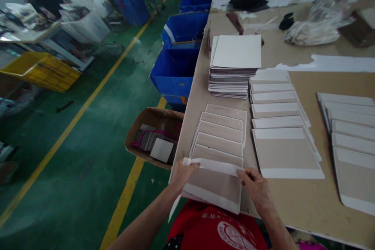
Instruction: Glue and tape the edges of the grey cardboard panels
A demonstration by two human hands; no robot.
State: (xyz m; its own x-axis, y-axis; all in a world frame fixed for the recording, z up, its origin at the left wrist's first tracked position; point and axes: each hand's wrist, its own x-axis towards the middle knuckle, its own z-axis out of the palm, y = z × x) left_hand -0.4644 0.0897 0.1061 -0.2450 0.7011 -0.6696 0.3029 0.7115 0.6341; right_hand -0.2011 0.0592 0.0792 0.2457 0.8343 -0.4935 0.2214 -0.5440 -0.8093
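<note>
My left hand (181,175) and my right hand (256,187) each pinch one end of a white paper strip (216,166) that lies across the top edge of the nearest beige board (215,187) at the table's front edge. That board is the front one of an overlapping row of boards (222,131) running away from me. Both hands are closed on the strip.
A tall stack of white boards (234,66) stands behind the row. Two more overlapping rows (281,125) (351,144) lie to the right. A cardboard box of pieces (152,134) and blue bins (175,72) sit left of the table (293,199). Plastic wrap (319,19) lies far back.
</note>
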